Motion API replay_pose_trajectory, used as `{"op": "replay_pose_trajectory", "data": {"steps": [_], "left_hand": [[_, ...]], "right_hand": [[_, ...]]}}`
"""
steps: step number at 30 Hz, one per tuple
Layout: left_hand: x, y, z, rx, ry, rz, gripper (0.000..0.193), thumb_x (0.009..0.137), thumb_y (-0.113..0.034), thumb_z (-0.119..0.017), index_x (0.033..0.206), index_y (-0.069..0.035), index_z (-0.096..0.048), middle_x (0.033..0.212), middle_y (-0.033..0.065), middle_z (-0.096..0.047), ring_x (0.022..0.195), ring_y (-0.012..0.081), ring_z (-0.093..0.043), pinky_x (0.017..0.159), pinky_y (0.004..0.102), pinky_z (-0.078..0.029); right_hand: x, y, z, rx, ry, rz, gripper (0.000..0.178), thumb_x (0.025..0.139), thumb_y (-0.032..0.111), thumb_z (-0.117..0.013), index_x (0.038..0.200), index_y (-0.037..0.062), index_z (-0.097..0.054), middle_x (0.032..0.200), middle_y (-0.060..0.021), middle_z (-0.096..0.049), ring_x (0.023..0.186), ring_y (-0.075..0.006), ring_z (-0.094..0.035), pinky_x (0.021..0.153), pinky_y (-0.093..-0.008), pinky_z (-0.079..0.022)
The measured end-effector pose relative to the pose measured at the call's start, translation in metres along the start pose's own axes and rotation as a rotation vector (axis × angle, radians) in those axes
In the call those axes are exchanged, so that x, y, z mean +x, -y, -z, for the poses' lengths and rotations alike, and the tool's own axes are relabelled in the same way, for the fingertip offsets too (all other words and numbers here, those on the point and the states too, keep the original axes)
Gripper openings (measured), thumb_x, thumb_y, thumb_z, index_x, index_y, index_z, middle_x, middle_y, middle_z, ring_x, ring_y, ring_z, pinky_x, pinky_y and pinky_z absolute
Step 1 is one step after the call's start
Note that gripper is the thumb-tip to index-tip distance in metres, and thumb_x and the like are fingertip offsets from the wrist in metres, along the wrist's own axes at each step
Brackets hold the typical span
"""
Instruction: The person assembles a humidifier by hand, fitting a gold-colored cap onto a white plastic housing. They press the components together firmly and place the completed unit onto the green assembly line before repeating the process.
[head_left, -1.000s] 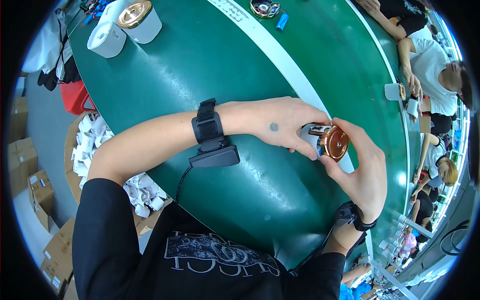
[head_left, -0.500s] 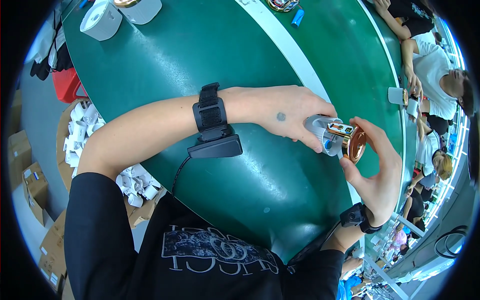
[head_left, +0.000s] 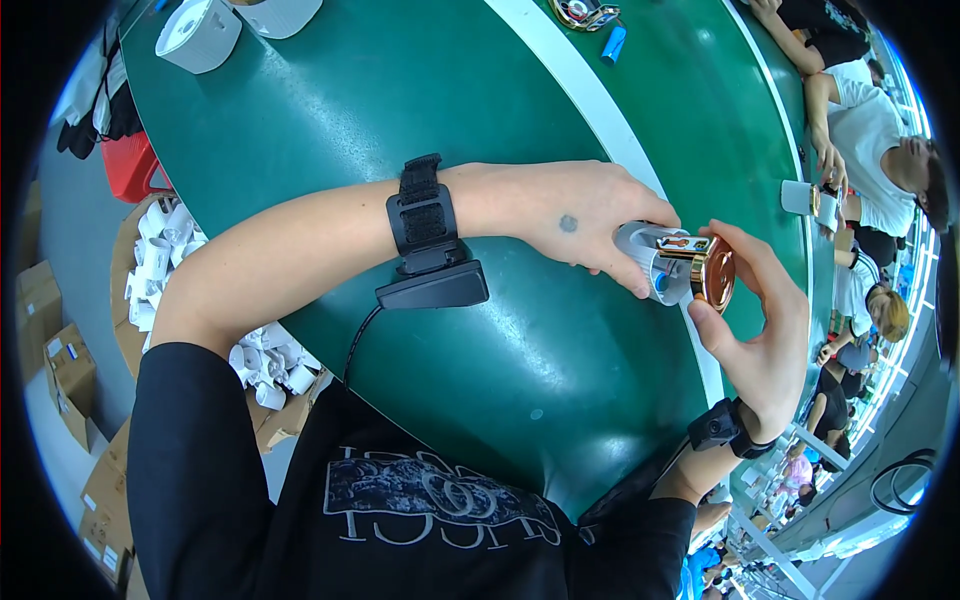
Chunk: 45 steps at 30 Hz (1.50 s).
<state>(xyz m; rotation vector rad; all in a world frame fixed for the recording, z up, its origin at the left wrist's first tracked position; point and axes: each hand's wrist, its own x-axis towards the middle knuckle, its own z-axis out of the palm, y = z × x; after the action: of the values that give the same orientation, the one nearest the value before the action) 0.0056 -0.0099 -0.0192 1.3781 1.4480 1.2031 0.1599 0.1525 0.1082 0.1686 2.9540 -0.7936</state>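
My left hand (head_left: 575, 215), its back upward, is closed round a white plastic housing (head_left: 640, 243) whose open end points right. In my right hand (head_left: 768, 325) is a shiny copper-coloured cap (head_left: 718, 275), gripped at its rim between thumb and fingers. A gold-edged inner frame (head_left: 684, 244) joins the cap and reaches into the housing's mouth. A gap between cap and housing still shows a bit of blue inside. The housing's far side is hidden by my left fingers.
Two white housings (head_left: 198, 38) stand on the green table at the far left. A blue cylindrical cell (head_left: 614, 45) lies near another gold-trimmed part (head_left: 584, 13). Cardboard boxes of white parts (head_left: 268, 368) and a red stool (head_left: 128, 168) are at left; co-workers (head_left: 865, 125) sit across.
The cap and its frame have turned slightly and now line up straighter with the housing's mouth. Both hands keep their grips. The whole view has shifted a little.
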Motion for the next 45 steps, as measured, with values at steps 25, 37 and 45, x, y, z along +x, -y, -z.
{"op": "replay_pose_trajectory", "data": {"steps": [25, 37, 45], "left_hand": [[0.001, 0.005, -0.007, -0.033, 0.009, -0.033, 0.063, 0.085, -0.027, -0.083, 0.139, -0.004, -0.06, 0.108, 0.0165, -0.071, 0.078, 0.0249, -0.072, 0.072, 0.0381, -0.055], [0.007, 0.018, -0.004, 0.079, -0.065, -0.116, 0.051, 0.087, -0.042, -0.079, 0.115, -0.001, -0.069, 0.089, 0.0171, -0.072, 0.071, 0.0257, -0.071, 0.067, 0.0394, -0.056], [0.006, -0.007, -0.008, -0.305, 0.177, 0.016, 0.054, 0.098, -0.045, -0.068, 0.133, -0.005, -0.059, 0.102, 0.0141, -0.076, 0.076, 0.0181, -0.076, 0.066, 0.0328, -0.06]], "right_hand": [[0.003, -0.015, 0.001, 0.251, 0.082, -0.044, 0.063, 0.07, 0.002, -0.078, 0.132, 0.002, -0.064, 0.119, -0.0134, -0.07, 0.11, -0.0257, -0.071, 0.1, -0.0381, -0.054], [0.011, 0.014, -0.003, -0.187, 0.097, 0.04, 0.061, 0.073, 0.004, -0.081, 0.132, 0.0023, -0.063, 0.124, -0.0183, -0.068, 0.11, -0.0342, -0.07, 0.096, -0.0394, -0.055], [-0.012, 0.001, -0.036, -0.132, 0.048, 0.027, 0.073, 0.079, 0.006, -0.077, 0.143, -0.0043, -0.045, 0.13, -0.0263, -0.059, 0.11, -0.0453, -0.064, 0.09, -0.0458, -0.055]]}}
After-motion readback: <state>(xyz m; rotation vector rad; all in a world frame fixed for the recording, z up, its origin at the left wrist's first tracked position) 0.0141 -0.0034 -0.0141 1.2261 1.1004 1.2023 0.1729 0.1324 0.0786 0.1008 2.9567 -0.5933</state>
